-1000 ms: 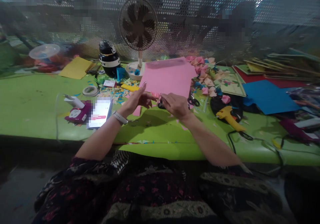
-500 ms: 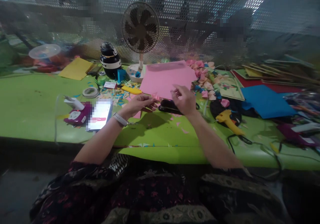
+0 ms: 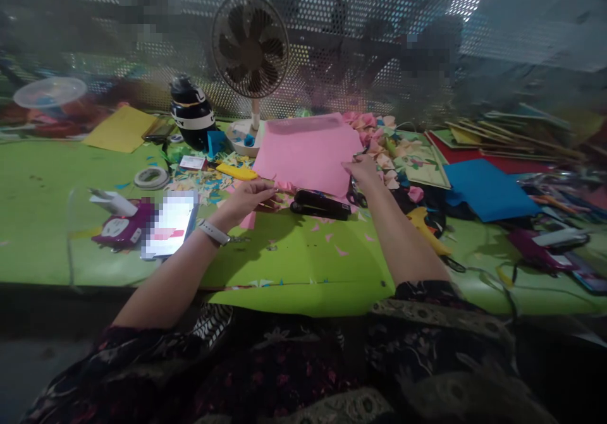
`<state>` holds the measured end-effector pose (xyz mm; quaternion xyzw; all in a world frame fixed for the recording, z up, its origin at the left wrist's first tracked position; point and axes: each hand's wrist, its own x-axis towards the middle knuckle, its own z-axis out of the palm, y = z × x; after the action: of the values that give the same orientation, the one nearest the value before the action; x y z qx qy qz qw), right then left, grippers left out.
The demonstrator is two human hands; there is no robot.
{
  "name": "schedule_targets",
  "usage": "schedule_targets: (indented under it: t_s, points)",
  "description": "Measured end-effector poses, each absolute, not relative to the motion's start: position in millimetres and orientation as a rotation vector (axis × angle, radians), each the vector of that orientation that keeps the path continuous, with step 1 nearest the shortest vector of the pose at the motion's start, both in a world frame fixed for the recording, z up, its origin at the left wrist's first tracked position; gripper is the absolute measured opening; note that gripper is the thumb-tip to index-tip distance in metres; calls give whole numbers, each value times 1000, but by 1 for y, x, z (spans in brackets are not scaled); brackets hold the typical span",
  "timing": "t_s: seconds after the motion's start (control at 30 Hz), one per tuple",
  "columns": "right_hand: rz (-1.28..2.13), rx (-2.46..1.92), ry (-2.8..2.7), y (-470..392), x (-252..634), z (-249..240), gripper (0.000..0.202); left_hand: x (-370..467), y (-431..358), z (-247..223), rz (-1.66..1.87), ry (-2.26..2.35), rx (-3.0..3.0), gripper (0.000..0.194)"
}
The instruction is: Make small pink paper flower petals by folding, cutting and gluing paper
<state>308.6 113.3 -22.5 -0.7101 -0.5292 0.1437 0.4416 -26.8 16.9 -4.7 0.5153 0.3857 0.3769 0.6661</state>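
My left hand (image 3: 246,201) is closed in a pinch on a small folded piece of pink paper (image 3: 284,186), just left of a black stapler (image 3: 320,205) on the table. My right hand (image 3: 365,172) is at the right edge of a large pink sheet (image 3: 306,152), its fingers apart and holding nothing that I can see. Whether its fingertips touch the sheet I cannot tell. Beneath that hand, a dark object that looks like scissors handles (image 3: 358,195) is partly hidden. Pink paper scraps lie around the stapler.
A yellow cutter (image 3: 236,171) lies among paper clippings. A tape roll (image 3: 151,177), a phone (image 3: 171,225) and a purple power socket (image 3: 124,225) are at left. Behind stand a black jar (image 3: 192,117) and a fan (image 3: 250,45). A yellow glue gun (image 3: 429,231) and blue sheet (image 3: 488,188) are at right.
My right hand has moved from above the stapler rightward to the pink sheet's right edge, uncovering the stapler. My left hand keeps the pink paper piece. The whole view has shifted slightly.
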Motion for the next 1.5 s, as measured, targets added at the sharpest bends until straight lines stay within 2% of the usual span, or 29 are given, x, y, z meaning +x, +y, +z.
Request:
schedule_targets:
  t_s: [0.1, 0.3, 0.47, 0.6, 0.63, 0.73, 0.8, 0.87, 0.93, 1.03, 1.33, 1.5]
  points:
    - [471, -1672, -1162, 122, 307, -18, 9, -27, 18, -7, 848, 861, 1164, 12]
    - [250, -1551, -1118, 149, 310, -7, 9, -26, 16, -5, 861, 882, 1176, 16]
    - [183, -1573, -1084, 167, 310, -15, 14, -24, 10, 3, 825, 951, 1191, 15]
    - [138, -1662, -1153, 168, 309, -23, 7, -22, 8, 6, 816, 1004, 1184, 10]
    - [89, -1706, -1181, 165, 309, -24, 11, -21, 8, 7, 822, 1011, 1178, 10]
    - [-153, -1819, -1263, 147, 302, -18, 43, -22, 10, 7, 869, 1016, 1172, 10]
    - [-236, -1831, -1397, 130, 294, -9, 50, -23, 11, 7, 906, 1015, 1177, 10]
    - [-85, -1795, -1676, 111, 282, 2, 36, -24, 12, 6, 923, 1010, 1181, 10]
    - [247, -1785, -2076, 95, 270, 10, 23, -24, 13, 4, 929, 1007, 1178, 11]
    - [519, -1823, -2417, 81, 254, 14, 21, -24, 15, 1, 934, 996, 1167, 12]
    - [311, -2037, -2489, 81, 239, 11, 26, -26, 18, -3, 920, 948, 1178, 11]
    - [448, -2030, -2320, 75, 239, 20, 10, -24, 15, -1, 926, 913, 1186, 13]
